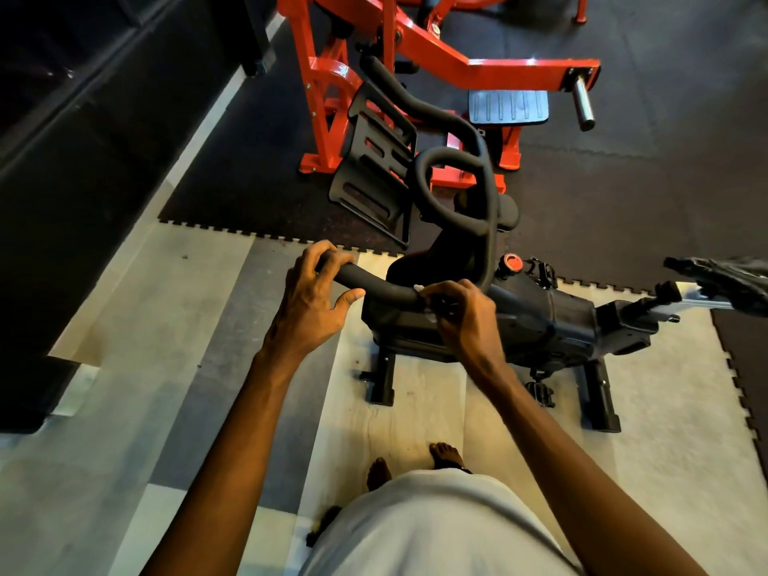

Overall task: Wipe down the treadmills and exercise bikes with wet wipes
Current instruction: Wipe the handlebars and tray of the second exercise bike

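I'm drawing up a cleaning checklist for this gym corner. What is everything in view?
exercise bike: one, black, centre
handlebar: one, black, looping up from the exercise bike
wet wipe: one, white, on the handlebar under the right hand
knob: one, red, atop the exercise bike
weight machine: one, orange, behind the exercise bike
footplate: one, grey, on the weight machine
rubber mats: several, black, under the weight machine
left hand: grips the handlebar's near end
right hand: pinches the wet wipe against the handlebar
feet: two, bare, bottom centre
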